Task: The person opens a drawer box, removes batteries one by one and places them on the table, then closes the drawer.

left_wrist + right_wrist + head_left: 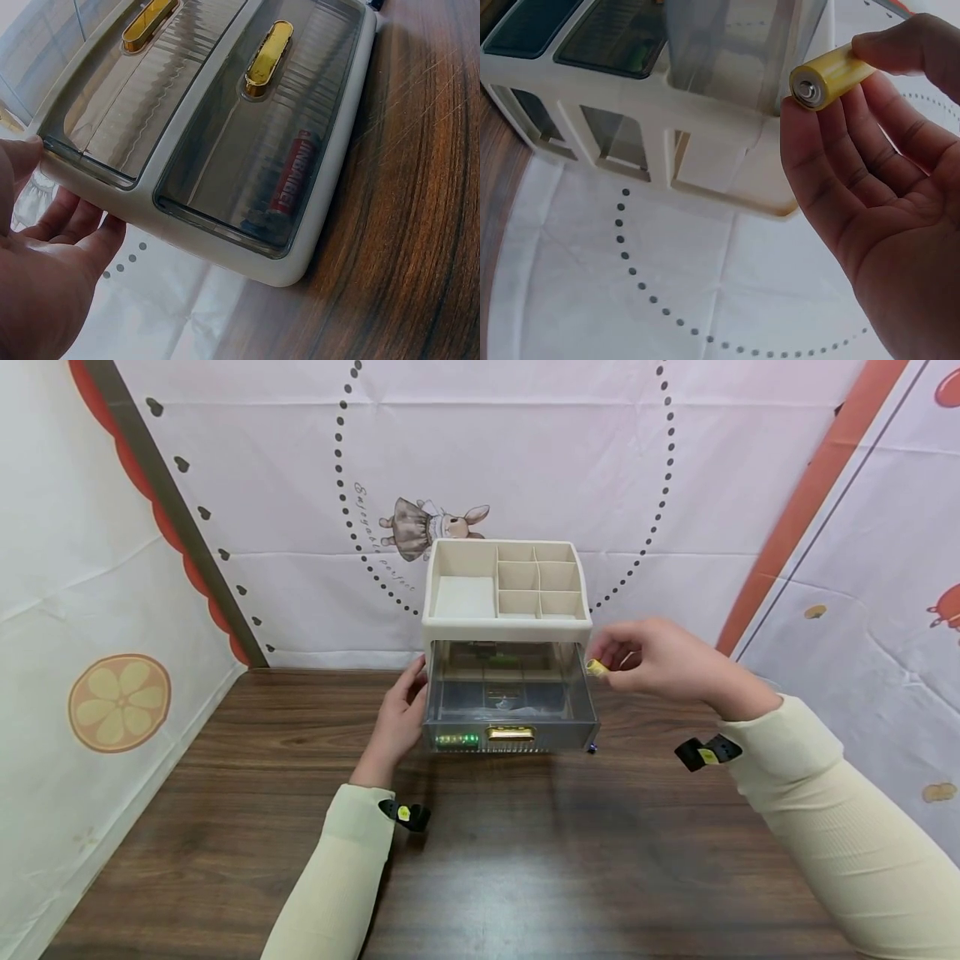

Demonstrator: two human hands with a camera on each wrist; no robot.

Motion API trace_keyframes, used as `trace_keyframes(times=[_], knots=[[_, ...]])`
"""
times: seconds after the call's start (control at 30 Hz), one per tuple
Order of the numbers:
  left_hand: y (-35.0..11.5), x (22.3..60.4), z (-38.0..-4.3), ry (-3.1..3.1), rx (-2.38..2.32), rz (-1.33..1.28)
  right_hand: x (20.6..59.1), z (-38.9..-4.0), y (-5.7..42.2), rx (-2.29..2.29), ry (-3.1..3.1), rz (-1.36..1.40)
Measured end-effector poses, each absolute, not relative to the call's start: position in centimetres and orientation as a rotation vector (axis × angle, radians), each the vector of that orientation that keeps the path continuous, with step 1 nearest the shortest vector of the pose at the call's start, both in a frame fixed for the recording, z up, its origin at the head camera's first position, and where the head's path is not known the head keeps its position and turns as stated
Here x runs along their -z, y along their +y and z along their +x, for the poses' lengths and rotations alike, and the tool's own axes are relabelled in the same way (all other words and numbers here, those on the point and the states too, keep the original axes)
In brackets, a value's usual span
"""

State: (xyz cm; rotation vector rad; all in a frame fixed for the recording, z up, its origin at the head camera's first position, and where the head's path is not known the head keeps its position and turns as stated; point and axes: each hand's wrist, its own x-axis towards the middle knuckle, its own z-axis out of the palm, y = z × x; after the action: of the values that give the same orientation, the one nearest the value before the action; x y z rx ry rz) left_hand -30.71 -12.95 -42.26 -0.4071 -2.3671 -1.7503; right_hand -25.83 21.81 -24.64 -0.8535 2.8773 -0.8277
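Wood-grain tabletop (480, 877): cream desktop organizer (510, 631), smoky drawer (551, 735) extended, stood with left hand (400, 717) relaxed against its side, presumably steadying it, while right hand (663, 662) pinched one yellow battery (831, 79) beside the drawer.

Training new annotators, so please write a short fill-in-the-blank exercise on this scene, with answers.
1. The right hand pinches a small battery with a ____ casing.
2. In the head view, the left hand rests against the ____ side of the beige organizer.
3. The organizer's open top has one large compartment and ____ small ones.
4. Behind the drawer front nearest the table, the left wrist view shows another battery, its label coloured ____.

Missing words: yellow; left; six; red.
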Motion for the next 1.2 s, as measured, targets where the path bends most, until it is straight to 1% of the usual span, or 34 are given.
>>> trace_keyframes(times=[0.47, 1.0, 1.1, 1.2], knots=[[-12.9, 42.1, -30.6, -2.36, 1.733, -0.432, 26.3, -26.6, 23.1, 0.883, 2.872, -0.82], [-12.9, 42.0, -30.6, -2.364, 1.76, -0.423, 30.0, -27.9, 24.2, 0.907, 2.858, -0.72], [-12.7, 41.1, -30.0, -2.384, 1.772, -0.411, 30.5, -28.1, 24.3, 0.885, 2.865, -0.699], [-12.7, 41.1, -30.0, -2.384, 1.769, -0.413, 30.9, -28.3, 24.5, 0.876, 2.863, -0.667]])
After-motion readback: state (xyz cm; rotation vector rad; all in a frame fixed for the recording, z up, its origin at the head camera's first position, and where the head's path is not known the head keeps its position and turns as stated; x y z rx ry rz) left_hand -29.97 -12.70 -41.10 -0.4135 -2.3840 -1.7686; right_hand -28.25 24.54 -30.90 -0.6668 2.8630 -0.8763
